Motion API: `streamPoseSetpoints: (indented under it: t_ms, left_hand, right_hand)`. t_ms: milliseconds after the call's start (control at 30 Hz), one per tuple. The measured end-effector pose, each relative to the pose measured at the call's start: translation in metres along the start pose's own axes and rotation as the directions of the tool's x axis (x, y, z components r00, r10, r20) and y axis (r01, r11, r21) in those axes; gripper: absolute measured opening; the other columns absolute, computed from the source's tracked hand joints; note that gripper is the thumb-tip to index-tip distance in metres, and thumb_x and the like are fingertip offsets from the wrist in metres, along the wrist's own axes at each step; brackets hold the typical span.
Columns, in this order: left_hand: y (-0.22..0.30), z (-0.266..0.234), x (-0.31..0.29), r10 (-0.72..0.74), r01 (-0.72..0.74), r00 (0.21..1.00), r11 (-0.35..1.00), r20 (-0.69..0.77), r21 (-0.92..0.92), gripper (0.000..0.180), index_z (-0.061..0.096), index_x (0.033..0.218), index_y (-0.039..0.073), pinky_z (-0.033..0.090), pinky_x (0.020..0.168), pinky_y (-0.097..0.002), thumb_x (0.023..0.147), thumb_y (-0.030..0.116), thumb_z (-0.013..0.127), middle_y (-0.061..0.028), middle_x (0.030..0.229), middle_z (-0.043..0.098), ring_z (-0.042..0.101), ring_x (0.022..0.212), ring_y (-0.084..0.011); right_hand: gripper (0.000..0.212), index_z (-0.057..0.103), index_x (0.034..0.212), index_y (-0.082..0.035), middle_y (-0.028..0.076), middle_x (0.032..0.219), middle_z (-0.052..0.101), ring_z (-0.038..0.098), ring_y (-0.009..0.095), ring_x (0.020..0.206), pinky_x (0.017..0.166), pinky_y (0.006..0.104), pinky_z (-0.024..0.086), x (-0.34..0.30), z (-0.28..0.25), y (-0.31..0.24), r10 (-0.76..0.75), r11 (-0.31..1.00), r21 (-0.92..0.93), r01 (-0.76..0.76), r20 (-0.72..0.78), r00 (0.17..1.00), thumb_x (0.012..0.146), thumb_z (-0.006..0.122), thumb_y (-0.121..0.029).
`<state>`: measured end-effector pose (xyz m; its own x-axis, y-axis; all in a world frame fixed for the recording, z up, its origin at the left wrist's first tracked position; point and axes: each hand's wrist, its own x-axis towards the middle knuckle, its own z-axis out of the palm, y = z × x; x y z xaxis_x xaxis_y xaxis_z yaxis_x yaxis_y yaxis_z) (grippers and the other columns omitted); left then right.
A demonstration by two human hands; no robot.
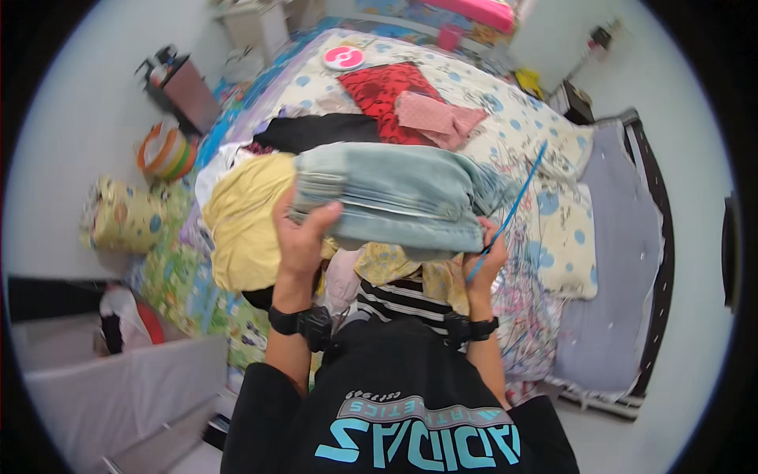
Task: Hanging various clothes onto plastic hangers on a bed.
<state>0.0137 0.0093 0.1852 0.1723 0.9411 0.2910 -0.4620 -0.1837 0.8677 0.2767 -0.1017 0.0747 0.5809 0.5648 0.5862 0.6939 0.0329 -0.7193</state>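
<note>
Light-blue folded jeans (403, 193) hang in the air before me, stretched sideways between both hands. My left hand (300, 229) is closed on their left end, thumb on top and fingers behind. At the lower right corner my right hand (489, 257) grips the jeans too. A thin, straight blue stick-like thing (521, 197) slants up and right from that hand; its kind is unclear. Beside the jeans lies a yellow garment (245, 221). Beneath them are a yellow patterned cloth (384, 265) and a black-and-white striped cloth (403, 299).
On the dotted bedding (560, 229) lie black clothing (320, 130), a red patterned cloth (387, 91), a pink garment (438, 118) and a round pink-and-white object (344, 58). A grey padded cover (608, 253) lines the right side. A striped basket (167, 154) stands at the left.
</note>
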Motion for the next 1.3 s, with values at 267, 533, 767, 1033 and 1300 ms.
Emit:
streamPoseSetpoints:
  t_ms: [267, 533, 767, 1033, 1300]
  left_hand:
    - [-0.055, 0.045, -0.030, -0.069, -0.448, 0.832, 0.502, 0.550, 0.740, 0.093, 0.028, 0.143, -0.001, 0.030, 0.106, -0.0395, 0.070, 0.022, 0.081, -0.0243, 0.143, 0.036, 0.033, 0.133, -0.0390]
    - [-0.071, 0.100, -0.052, -0.184, -0.313, 0.589, 0.846, 0.787, 0.432, 0.034, 0.062, 0.104, 0.000, 0.050, 0.077, -0.0371, 0.071, 0.000, 0.069, -0.0170, 0.095, 0.066, 0.063, 0.087, -0.0353]
    - [-0.083, 0.109, -0.046, -0.164, -0.155, 0.778, 0.886, 0.607, 0.438, 0.022, 0.063, 0.096, -0.001, 0.047, 0.067, -0.0265, 0.074, -0.004, 0.063, -0.0079, 0.079, 0.066, 0.060, 0.071, -0.0146]
    - [-0.076, 0.061, -0.006, -0.143, 0.065, 0.882, 0.981, 0.450, 0.183, 0.007, 0.059, 0.088, 0.001, 0.039, 0.072, -0.0222, 0.085, -0.005, 0.059, 0.0003, 0.085, 0.056, 0.049, 0.079, -0.0075]
    - [-0.061, 0.067, 0.023, -0.001, -0.146, 0.741, 0.976, 0.671, 0.163, 0.009, 0.063, 0.084, -0.004, 0.044, 0.071, -0.0297, 0.076, -0.004, 0.061, -0.0101, 0.082, 0.063, 0.058, 0.077, -0.0182]
  right_hand:
    - [0.019, 0.053, 0.079, -0.006, 0.014, 0.067, 0.057, 0.057, 0.037, 0.060, 0.053, 0.0392, 0.043, 0.032, -0.064, -0.045, 0.126, 0.988, -0.115, -0.099, 0.260, 0.957, 0.063, 0.064, -0.009]
    - [0.038, 0.051, 0.077, -0.007, 0.010, 0.064, 0.055, 0.055, 0.027, 0.057, 0.053, 0.0359, 0.041, 0.025, -0.098, -0.077, 0.039, 0.983, 0.132, -0.129, 0.535, 0.844, 0.063, 0.078, -0.028]
    - [0.008, 0.060, 0.090, -0.002, 0.004, 0.085, 0.062, 0.064, 0.014, 0.077, 0.071, 0.0270, 0.051, 0.005, -0.155, -0.056, 0.247, 0.748, 0.548, -0.376, 0.296, 0.923, 0.090, 0.064, -0.009]
    - [0.031, 0.068, 0.099, 0.004, 0.000, 0.056, 0.056, 0.049, 0.005, 0.047, 0.044, 0.0194, 0.035, -0.034, -0.261, -0.018, 0.314, 0.806, 0.515, -0.291, 0.044, 0.948, 0.093, 0.061, -0.026]
    - [0.016, 0.071, 0.081, 0.003, 0.008, 0.058, 0.062, 0.055, 0.011, 0.047, 0.043, 0.0232, 0.038, -0.036, -0.258, -0.031, 0.232, 0.916, 0.270, -0.296, 0.245, 0.941, 0.078, 0.074, -0.013]
